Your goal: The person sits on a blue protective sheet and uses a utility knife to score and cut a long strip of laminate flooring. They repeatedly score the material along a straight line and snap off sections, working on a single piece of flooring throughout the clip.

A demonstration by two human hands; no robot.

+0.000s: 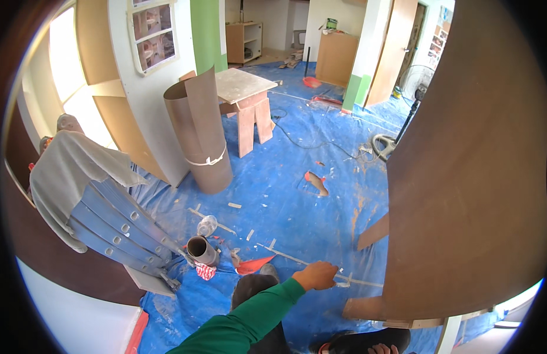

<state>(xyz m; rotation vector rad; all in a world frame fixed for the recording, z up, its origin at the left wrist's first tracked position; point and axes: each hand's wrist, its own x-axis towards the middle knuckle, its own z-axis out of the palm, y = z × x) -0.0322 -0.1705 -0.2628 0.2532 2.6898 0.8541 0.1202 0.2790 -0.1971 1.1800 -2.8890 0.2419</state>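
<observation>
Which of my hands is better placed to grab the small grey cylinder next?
Likely your left hand: it reaches over the blue sheet, nearer the small grey cylinder. Your right hand is low at the picture's edge, farther away. Whether the left is empty is unclear.

A small pale scrap (341, 270) is being shown just beside the fingertips of the left hand (318, 276); whether it is being pinched or merely seen behind them cannot be told. Beneath, a creased, dusty blue sheet (273, 197) is being seen spread wide, its surface being crossed by pale strips (250, 235) and broken by a torn hole. The right side is being filled by a large, plain brown panel (462, 206), its outline being bowed.
</observation>
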